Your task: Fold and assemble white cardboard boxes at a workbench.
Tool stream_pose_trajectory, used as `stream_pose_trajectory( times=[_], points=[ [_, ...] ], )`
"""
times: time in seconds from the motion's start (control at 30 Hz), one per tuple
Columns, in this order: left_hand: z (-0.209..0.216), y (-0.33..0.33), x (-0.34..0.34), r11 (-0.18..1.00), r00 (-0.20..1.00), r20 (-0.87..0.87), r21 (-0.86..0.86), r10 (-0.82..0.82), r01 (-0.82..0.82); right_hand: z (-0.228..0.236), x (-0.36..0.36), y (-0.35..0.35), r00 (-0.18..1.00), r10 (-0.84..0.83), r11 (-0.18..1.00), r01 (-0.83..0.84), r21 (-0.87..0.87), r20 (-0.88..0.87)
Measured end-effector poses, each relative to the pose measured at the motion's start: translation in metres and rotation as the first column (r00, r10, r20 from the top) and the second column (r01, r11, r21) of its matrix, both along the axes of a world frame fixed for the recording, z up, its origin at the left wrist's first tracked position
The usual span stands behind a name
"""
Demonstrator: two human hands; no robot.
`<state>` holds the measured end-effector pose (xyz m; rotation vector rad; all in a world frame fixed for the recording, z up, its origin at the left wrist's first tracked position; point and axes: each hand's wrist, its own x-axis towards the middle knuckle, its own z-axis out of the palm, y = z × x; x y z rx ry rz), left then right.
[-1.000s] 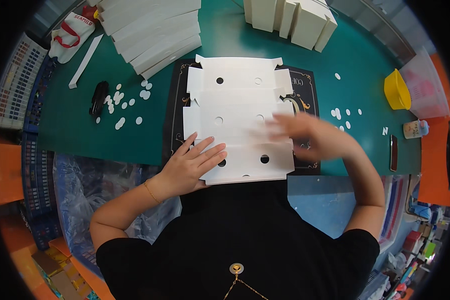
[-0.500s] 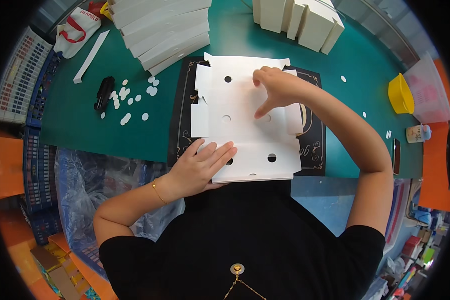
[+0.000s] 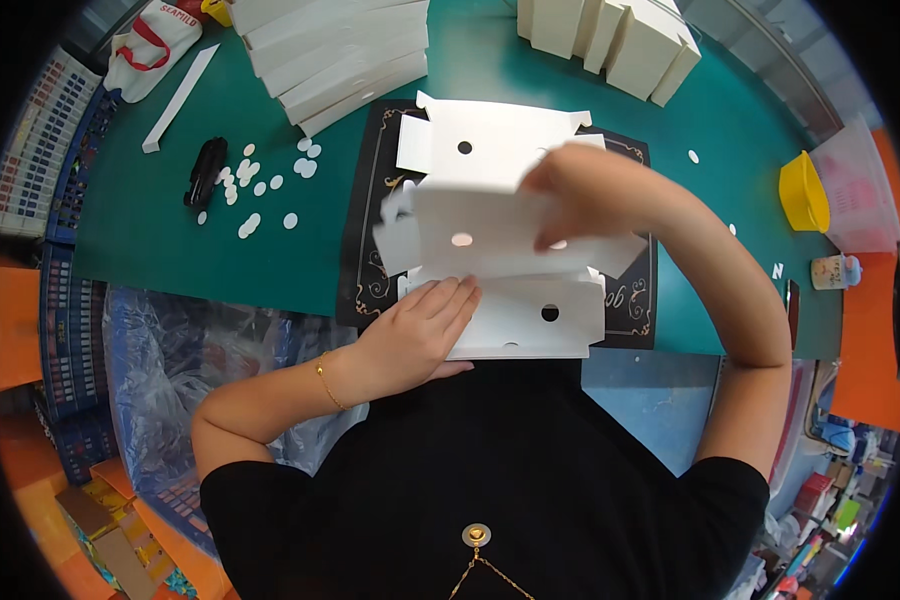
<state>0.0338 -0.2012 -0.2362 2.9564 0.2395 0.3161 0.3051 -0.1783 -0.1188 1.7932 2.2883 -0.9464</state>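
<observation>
1. White die-cut cardboard sheet (image 3: 500, 262) is lying on a black board with gold scroll trim (image 3: 365, 225), in front of the person, on a green tabletop (image 3: 130, 240).
2. Its middle panel is standing tilted up; far and near panels are lying lower, round holes showing.
3. Left hand (image 3: 425, 325) is resting flat on the near panel's left part, fingers straight and together, not clenching; thumb is sitting by the near edge.
4. Right hand (image 3: 595, 195) is reaching over the tilted panel's right part, fingers curving, thumb in front; blurred, cannot tell whether it is pinching the cardboard.
5. Small white paper discs (image 3: 252, 226) are lying left of the board, beside a black elongated tool (image 3: 206, 172).
6. White folded cartons (image 3: 335, 60) are stacking up far left; cream cardboard boxes (image 3: 605, 45) are standing far right.
7. Yellow plastic tub (image 3: 802, 195) is sitting at right.
</observation>
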Motion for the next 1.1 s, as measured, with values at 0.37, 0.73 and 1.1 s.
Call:
stream_pose_trajectory(
  times=[0.37,0.73,1.1],
  points=[
    [-0.041,-0.008,-0.013,0.781,0.984,0.112,-0.624,0.136,-0.037,-0.048,-0.051,-0.119,0.9,0.193,0.899,-0.322,0.297,0.392],
    [-0.047,-0.017,-0.014,0.932,0.971,0.162,-0.347,0.174,-0.109,-0.074,-0.068,-0.143,0.77,0.082,0.781,-0.444,0.439,0.633],
    [0.038,0.019,-0.015,0.861,0.998,-0.013,-0.506,-0.058,0.043,-0.011,0.062,0.022,0.97,-0.181,0.982,0.17,-0.082,-0.162]
  ],
)
